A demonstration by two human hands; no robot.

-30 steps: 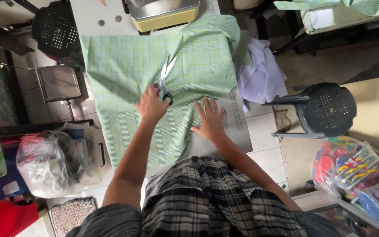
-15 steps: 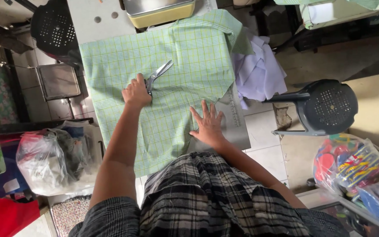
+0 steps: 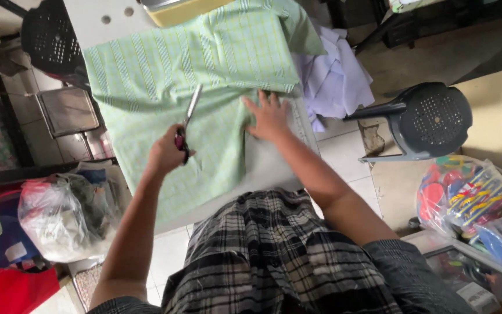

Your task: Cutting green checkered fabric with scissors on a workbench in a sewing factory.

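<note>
- Scissors (image 3: 188, 116) sit clamped in the left hand (image 3: 167, 154), handles in the fist, closed blades pointing toward the bench's (image 3: 97, 23) far edge.
- Green checked cloth (image 3: 158, 75) lies directly under and ahead of the blades, spread across the bench from far edge to near edge; the scissors' long axis runs near-to-far.
- Right hand (image 3: 269, 116) rests flat, fingers apart, pressing the cloth near the right edge, gripping nothing.
- Cloth looks thin, lightly creased.

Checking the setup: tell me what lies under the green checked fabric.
The green checked fabric lies on a pale table, bare at its far corner. The rest under it is covered.
</note>
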